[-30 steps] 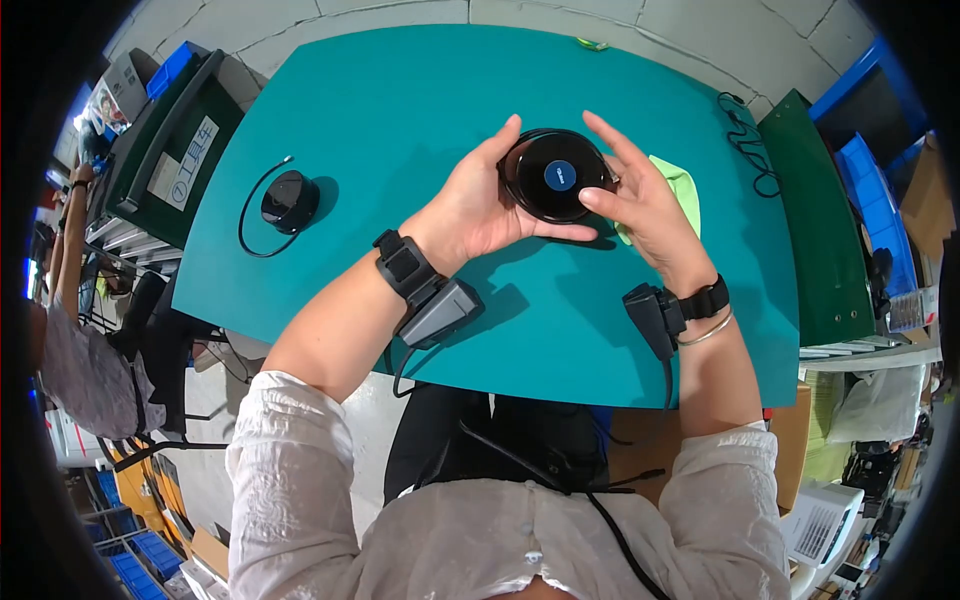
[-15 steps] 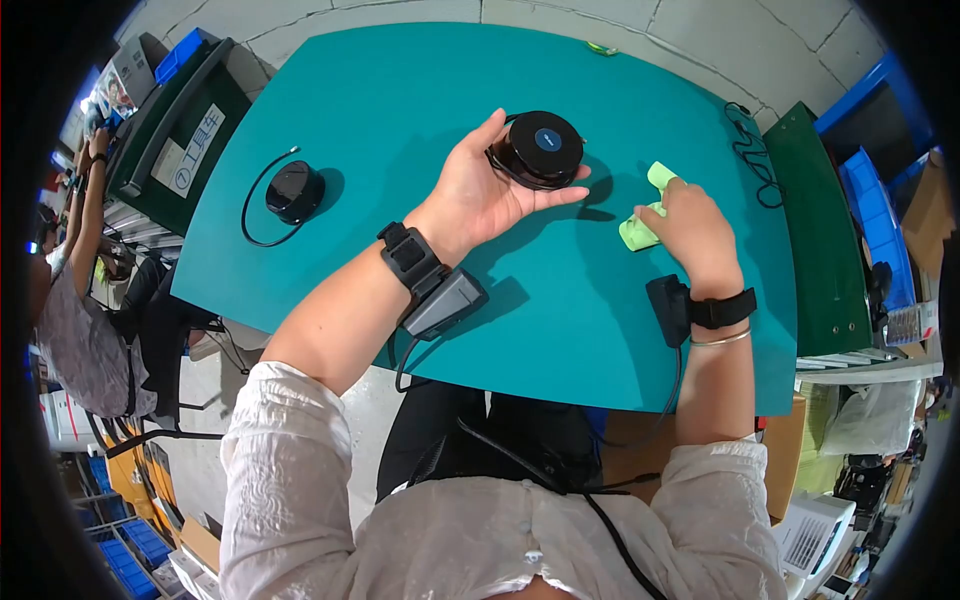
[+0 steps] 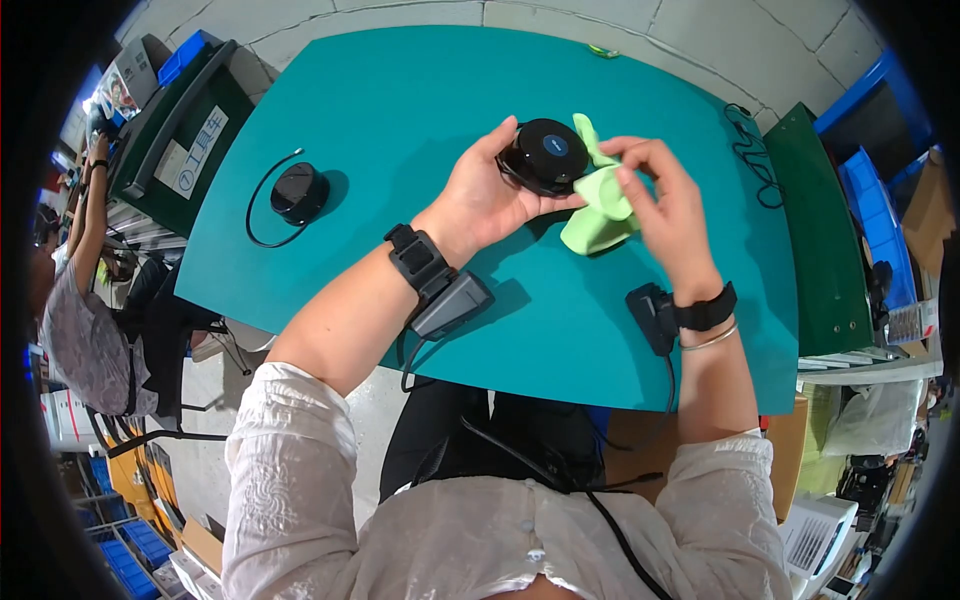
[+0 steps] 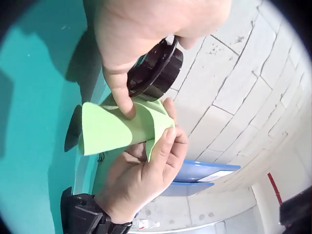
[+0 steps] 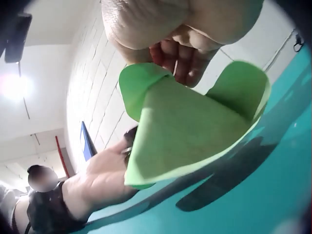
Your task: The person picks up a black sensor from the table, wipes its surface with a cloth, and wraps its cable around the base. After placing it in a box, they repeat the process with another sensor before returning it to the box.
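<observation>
My left hand (image 3: 482, 197) grips a glossy black puck-shaped device (image 3: 545, 160) above the table, thumb at one side and fingers underneath. A round blue label sits on the device's top, and a thin black cable runs around its base. Beside it, my right hand (image 3: 668, 212) pinches a light green cloth (image 3: 600, 228) between thumb and fingers. The cloth (image 4: 117, 126) hangs folded close against the device's rim in the left wrist view. In the right wrist view the cloth (image 5: 187, 131) hides most of the device.
A second black round device (image 3: 298, 193) with a curved cable stands on the left of the green table (image 3: 400, 90). A coiled black cable (image 3: 752, 155) lies at the right edge. Green tool carts (image 3: 180, 150) flank the table, and another person (image 3: 95, 320) is at far left.
My right hand left the device, picked up the green cloth from the table at the right, and brought it left to the device. The left hand keeps holding the device.
</observation>
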The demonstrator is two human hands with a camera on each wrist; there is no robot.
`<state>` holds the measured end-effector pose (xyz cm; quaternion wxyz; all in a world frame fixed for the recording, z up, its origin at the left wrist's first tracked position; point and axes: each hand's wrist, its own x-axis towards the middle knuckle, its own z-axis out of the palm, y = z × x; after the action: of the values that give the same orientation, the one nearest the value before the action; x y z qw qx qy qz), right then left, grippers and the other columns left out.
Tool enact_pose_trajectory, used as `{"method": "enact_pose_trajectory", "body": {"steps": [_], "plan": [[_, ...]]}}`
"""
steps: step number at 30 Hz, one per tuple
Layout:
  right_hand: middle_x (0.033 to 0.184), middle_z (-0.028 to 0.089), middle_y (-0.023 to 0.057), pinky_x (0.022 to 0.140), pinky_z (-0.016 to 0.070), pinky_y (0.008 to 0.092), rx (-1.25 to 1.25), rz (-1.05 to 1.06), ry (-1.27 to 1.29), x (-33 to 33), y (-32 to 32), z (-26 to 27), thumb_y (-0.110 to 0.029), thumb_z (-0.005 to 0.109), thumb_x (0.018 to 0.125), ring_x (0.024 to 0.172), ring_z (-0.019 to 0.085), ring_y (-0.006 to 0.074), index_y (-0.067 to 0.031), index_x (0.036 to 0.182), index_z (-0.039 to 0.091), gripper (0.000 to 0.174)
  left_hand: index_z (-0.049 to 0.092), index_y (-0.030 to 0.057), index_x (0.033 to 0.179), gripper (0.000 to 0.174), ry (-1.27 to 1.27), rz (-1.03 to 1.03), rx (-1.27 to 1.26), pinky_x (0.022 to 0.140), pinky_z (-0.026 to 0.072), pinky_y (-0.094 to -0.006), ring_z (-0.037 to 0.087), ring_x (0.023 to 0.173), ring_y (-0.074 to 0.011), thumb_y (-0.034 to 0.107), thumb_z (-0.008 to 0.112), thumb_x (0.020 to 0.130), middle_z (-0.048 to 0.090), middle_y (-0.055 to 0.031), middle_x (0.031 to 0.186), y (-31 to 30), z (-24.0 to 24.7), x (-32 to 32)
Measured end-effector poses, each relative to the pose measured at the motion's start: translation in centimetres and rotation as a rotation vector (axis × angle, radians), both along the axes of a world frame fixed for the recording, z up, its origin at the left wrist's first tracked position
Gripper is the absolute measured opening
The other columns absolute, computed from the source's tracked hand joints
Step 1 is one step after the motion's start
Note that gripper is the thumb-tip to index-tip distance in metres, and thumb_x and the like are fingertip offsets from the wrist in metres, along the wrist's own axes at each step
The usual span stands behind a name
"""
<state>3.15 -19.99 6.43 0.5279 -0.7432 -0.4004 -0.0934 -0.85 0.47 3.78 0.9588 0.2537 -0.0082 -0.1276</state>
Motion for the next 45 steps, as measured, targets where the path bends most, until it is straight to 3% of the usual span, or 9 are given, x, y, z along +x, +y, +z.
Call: {"method": "enact_pose_trajectory", "body": {"steps": [8,9,14,19,25,35,38,40,45], "plan": [[0.093,0.062,0.0057,0.075,0.0483,0.0290,0.013,-0.410,-0.311,-0.3,-0.4,1.4,-0.014,0.058,0.094,0.084,0.058,0.0176,-0.0032,0.094,0.056,0.011,0.042,-0.0023,0.130,0.053,-0.051,-0.077,-0.024,0.100,0.0438,-0.0604,0.049,0.123,-0.0396,0.042,0.031,0.102,0.046,-0.0229,0.134,-0.2,0.1,-0.2],[0.089,0.059,0.0020,0.072,0.0455,0.0258,0.169,-0.331,0.068,0.0,-0.8,1.1,-0.016,0.057,0.096,0.083,0.054,0.0109,-0.0032,0.094,0.056,0.012,0.041,-0.0027,0.130,0.054,-0.037,-0.077,0.007,0.099,0.0451,-0.0601,0.049,0.122,-0.0409,0.042,0.029,0.103,0.046,-0.0241,0.133,-0.3,0.2,-0.2],[0.095,0.059,0.0007,0.079,0.0442,0.0239,0.416,-0.152,0.299,-0.4,0.2,0.3,-0.017,0.057,0.097,0.087,0.053,0.0079,-0.0004,0.096,0.056,0.017,0.043,-0.0018,0.129,0.053,-0.013,-0.108,0.018,0.099,0.0456,-0.0589,0.050,0.121,-0.0399,0.042,0.033,0.102,0.048,-0.0227,0.132,-0.6,-0.1,-0.1],[0.110,0.064,0.0071,0.090,0.0461,0.0285,0.178,0.341,0.266,-2.4,1.3,0.7,-0.016,0.053,0.097,0.105,0.059,0.0183,-0.0022,0.106,0.060,0.018,0.054,0.0046,0.112,0.040,0.077,-0.016,0.139,0.088,0.0538,-0.0442,0.060,0.110,-0.0243,0.041,0.042,0.100,0.058,-0.0113,0.116,-0.7,0.4,-0.8],[0.123,0.061,0.0080,0.099,0.0442,0.0379,-0.331,0.016,-0.350,-1.0,0.9,0.1,-0.016,0.057,0.093,0.115,0.057,0.0275,-0.0078,0.122,0.059,0.030,0.053,0.0044,0.118,0.043,0.051,-0.047,0.050,0.089,0.0541,-0.0407,0.061,0.108,-0.0238,0.041,0.038,0.101,0.058,-0.0111,0.118,-0.3,-0.2,-0.5],[0.146,0.041,0.0136,0.111,0.0341,0.0416,-0.532,0.047,-0.472,-2.3,1.6,0.3,-0.037,0.057,0.091,0.134,0.039,0.0307,-0.0084,0.143,0.038,0.063,0.048,0.0087,0.130,0.053,0.071,-0.109,0.129,0.076,0.0594,-0.0343,0.064,0.103,-0.0213,0.050,0.033,0.100,0.060,-0.0075,0.118,-1.1,0.6,-1.2],[0.145,0.041,0.0159,0.111,0.0329,0.0419,-0.498,-0.088,-0.479,-2.0,1.6,-0.3,-0.036,0.057,0.092,0.134,0.039,0.0312,-0.0056,0.142,0.038,0.062,0.049,0.0072,0.128,0.052,0.072,-0.051,0.113,0.082,0.0572,-0.0393,0.062,0.105,-0.0261,0.048,0.034,0.101,0.057,-0.0102,0.124,-0.9,0.9,-1.2],[0.144,0.042,0.0137,0.110,0.0355,0.0402,-0.519,-0.142,-0.483,-2.0,1.7,-0.3,-0.028,0.059,0.090,0.135,0.038,0.0293,-0.0053,0.139,0.043,0.056,0.045,0.0065,0.133,0.055,-0.048,-0.008,0.044,0.103,0.0418,-0.0494,0.047,0.125,-0.0342,0.049,0.030,0.101,0.049,-0.0139,0.134,-0.5,0.6,-0.7],[0.143,0.045,0.0096,0.108,0.0391,0.0370,-0.531,0.068,-0.515,-2.8,2.1,0.5,-0.014,0.064,0.084,0.135,0.039,0.0266,-0.0049,0.134,0.048,0.053,0.049,0.0069,0.129,0.051,0.189,0.156,0.221,0.097,0.0493,-0.0441,0.057,0.115,-0.0280,0.048,0.036,0.100,0.055,-0.0143,0.128,-0.7,2.2,-1.6]]}}
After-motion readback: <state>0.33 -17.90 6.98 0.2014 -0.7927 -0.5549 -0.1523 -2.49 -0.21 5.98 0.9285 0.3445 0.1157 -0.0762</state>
